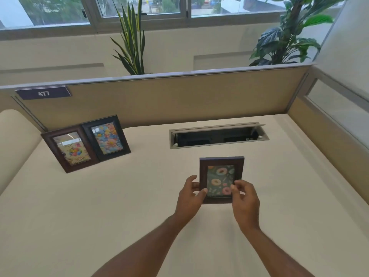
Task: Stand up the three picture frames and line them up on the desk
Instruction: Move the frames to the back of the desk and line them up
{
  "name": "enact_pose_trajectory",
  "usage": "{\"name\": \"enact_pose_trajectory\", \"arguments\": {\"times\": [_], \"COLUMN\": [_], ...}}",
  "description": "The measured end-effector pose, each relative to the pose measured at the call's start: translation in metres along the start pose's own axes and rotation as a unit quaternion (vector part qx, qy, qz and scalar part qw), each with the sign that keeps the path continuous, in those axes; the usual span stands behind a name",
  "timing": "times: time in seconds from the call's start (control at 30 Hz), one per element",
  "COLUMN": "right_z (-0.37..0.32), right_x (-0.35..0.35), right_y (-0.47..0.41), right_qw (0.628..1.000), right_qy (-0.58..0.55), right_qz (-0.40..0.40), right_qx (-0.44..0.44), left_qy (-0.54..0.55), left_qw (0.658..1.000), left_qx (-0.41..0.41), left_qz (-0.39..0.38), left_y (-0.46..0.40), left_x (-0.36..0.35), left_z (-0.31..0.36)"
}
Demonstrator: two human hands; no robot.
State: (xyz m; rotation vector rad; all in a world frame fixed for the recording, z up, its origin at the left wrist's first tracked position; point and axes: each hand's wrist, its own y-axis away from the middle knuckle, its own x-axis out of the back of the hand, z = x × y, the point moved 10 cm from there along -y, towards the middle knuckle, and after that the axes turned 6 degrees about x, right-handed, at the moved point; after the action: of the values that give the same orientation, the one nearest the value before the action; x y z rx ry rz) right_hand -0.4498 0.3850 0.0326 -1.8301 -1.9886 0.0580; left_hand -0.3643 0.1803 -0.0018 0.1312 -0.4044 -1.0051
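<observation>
A dark brown frame with a doughnut picture (221, 172) is held upright over the middle of the cream desk (123, 200). My left hand (189, 198) grips its left edge and my right hand (244, 202) grips its lower right corner. At the back left two frames stand side by side, touching: a brown frame with a balloon picture (69, 149) and a black frame with a flower picture (106, 137). Both lean back a little.
An open cable hatch (218, 135) is sunk into the desk behind the held frame. A beige partition (179, 96) with a "477" label (44, 93) closes the back, another panel the right side. Plants stand beyond it.
</observation>
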Motion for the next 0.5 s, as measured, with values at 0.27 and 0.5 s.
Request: {"name": "enact_pose_trajectory", "arguments": {"times": [0.27,0.5], "right_z": [0.027,0.02], "right_x": [-0.008,-0.026], "right_y": [-0.029,-0.042], "right_qw": [0.993,0.995], "right_qy": [-0.017,0.006], "right_qz": [-0.062,-0.059], "right_qx": [-0.094,-0.084], "left_qy": [0.089,0.122], "left_qw": [0.994,0.989], "left_qx": [0.058,0.079], "left_qz": [-0.033,-0.03], "left_y": [-0.02,-0.033], "left_x": [-0.02,-0.015], "left_z": [0.014,0.016]}}
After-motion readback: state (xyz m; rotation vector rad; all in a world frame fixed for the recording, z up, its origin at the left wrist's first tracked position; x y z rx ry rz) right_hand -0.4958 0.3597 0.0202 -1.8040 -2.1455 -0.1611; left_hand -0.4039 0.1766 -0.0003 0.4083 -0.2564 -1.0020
